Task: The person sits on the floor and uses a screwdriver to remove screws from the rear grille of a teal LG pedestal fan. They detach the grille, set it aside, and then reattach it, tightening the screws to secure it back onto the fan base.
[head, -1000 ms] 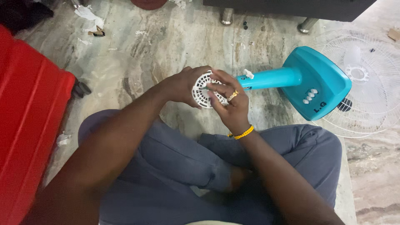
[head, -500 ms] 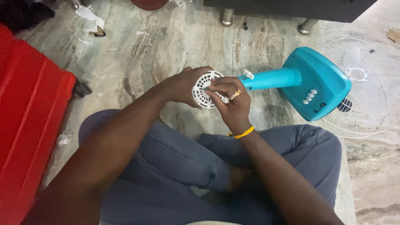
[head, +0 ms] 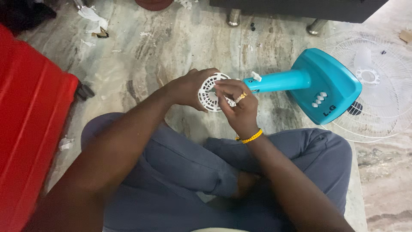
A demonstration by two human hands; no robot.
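A round white slotted plastic cover (head: 210, 93) sits at the end of a teal fan stand's neck (head: 279, 81), held over the marble floor. My left hand (head: 189, 88) grips its left edge from behind. My right hand (head: 238, 107), with a ring and a yellow bead bracelet, holds its right side, fingers across the face. The teal fan base (head: 328, 86) with three white buttons lies on its side to the right. I sit cross-legged in grey trousers.
A white wire fan guard (head: 377, 86) lies flat on the floor at the right, under the base. A red case (head: 30, 129) stands at the left. Paper scraps (head: 92, 17) litter the far left. Dark furniture on metal feet (head: 234, 17) lines the far edge.
Both hands stay on the white cover; my right fingers have shifted slightly across its face. The fan stand has not moved.
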